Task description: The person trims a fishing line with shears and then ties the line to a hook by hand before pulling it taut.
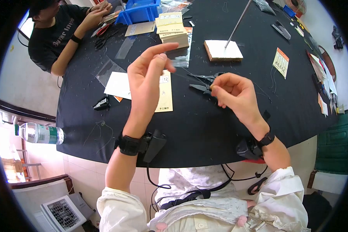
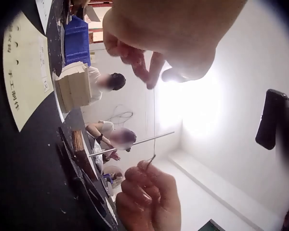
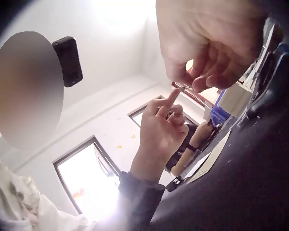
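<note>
Grey thread (image 2: 154,120) runs taut through the air between our two hands, above the black cloth (image 1: 197,127). Our left hand (image 1: 145,83) is partly curled around its end, index finger stretched out; we cannot tell exactly which fingers grip it. Our right hand (image 1: 237,94) is closed in a pinch on the other end, with a tiny piece at the fingertips too small to make out.

Just beyond the right fingertips lie dark metal tools (image 1: 201,88). Nearer our left hand, a cream card (image 1: 165,98) reads "12" and, at its foot, "手工制作"; beside it is a white sheet (image 1: 118,85). Farther out, we see a stack of cards (image 1: 172,33) with print too small to read, a blue bin (image 1: 137,14) and a white-topped block (image 1: 223,50) with a metal rod (image 1: 237,23). At the left edge, a bottle (image 1: 42,133) has a green label, its brand unreadable to us. Another person's black shirt (image 1: 58,33) carries pale lettering, blurred.
</note>
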### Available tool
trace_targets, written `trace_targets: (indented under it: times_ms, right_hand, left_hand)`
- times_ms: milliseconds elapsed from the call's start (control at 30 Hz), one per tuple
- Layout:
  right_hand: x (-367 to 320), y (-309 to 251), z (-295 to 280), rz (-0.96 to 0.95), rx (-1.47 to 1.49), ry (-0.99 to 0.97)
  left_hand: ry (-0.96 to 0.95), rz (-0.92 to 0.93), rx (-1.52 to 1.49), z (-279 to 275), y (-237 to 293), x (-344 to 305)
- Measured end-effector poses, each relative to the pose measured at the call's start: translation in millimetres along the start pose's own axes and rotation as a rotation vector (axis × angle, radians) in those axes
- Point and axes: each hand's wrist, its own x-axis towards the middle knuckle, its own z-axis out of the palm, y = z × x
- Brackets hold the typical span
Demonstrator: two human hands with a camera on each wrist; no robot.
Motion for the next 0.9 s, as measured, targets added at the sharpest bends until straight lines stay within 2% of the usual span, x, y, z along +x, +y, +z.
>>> trace_targets:
  times_ms: [33, 100, 133, 200, 233, 267, 333, 400, 467, 533, 633, 667, 700, 733, 800, 833, 867, 900]
  right_hand:
    - [-1.9, -0.2, 1.2, 0.000, 0.016, -0.030]
    - [-6.7, -2.6, 6.0, 0.011, 0.067, -0.083]
    - [-8.8, -3.5, 8.3, 0.011, 0.068, -0.086]
    - [-12.9, -4.0, 12.4, 0.022, 0.073, -0.127]
    - [-14.2, -2.4, 15.2, 0.048, 0.114, -0.144]
    - [-15.2, -0.2, 17.4, 0.049, 0.115, -0.143]
    - [-16.8, 3.5, 20.9, 0.077, 0.044, -0.235]
    - [-16.7, 3.2, 20.9, 0.070, 0.031, -0.232]
    - [-14.6, -1.2, 18.0, 0.041, 0.016, -0.144]
    - [-7.8, -4.0, 10.1, -0.055, -0.052, -0.027]
    - [-2.2, -8.4, 3.0, -0.391, -0.447, 0.134]
    - [-2.9, -9.3, 4.0, -0.389, -0.447, 0.135]
    - [-3.4, -10.2, 5.7, -0.520, -0.557, 0.156]
    - [-3.9, -11.1, 7.0, -0.651, -0.668, 0.178]
    - [-5.6, -13.0, 6.9, -0.664, -0.682, 0.171]
    - [-5.3, -13.2, 6.7, -0.684, -0.694, 0.156]
    - [-4.8, -11.9, 6.1, -0.679, -0.695, 0.160]
    - [-3.6, -10.2, 5.2, -0.683, -0.694, 0.152]
  left_hand:
    - [-0.001, 0.005, 0.001, 0.0, -0.8, 0.8]
    - [0.069, -0.002, 0.254, -0.2, -1.9, 0.0]
    - [0.071, -0.002, 0.257, 0.4, -2.3, 1.6]
    - [0.005, -0.039, -0.086, 4.1, -3.8, 6.5]
    - [-0.110, -0.106, -0.274, 7.2, -0.1, 4.2]
    - [-0.111, -0.107, -0.275, 7.7, 3.4, 2.2]
    - [-0.227, -0.194, -0.695, 9.0, 9.8, 0.7]
    - [-0.226, -0.201, -0.724, 0.6, 9.8, 4.1]
    - [-0.354, -0.250, -1.092, -12.4, 2.5, 8.2]
    - [-0.332, -0.281, -1.163, -13.4, 1.4, 7.1]
    - [-0.226, -0.287, -1.095, -9.2, 1.4, 5.7]
    - [-0.292, -0.213, -0.956, -12.0, -1.6, 5.8]
    - [-0.357, -0.140, -0.815, -13.1, -3.4, 5.8]
    - [-0.360, -0.143, -0.816, -6.7, 3.3, 2.4]
    - [-0.203, 0.034, 0.114, 12.3, 21.9, -7.5]
    - [-0.278, 0.144, 0.235, 11.4, 14.4, -5.5]
    - [-0.283, 0.141, 0.232, 9.1, 11.3, -6.1]
    - [-0.402, 0.147, 0.404, 7.7, 10.6, -6.5]
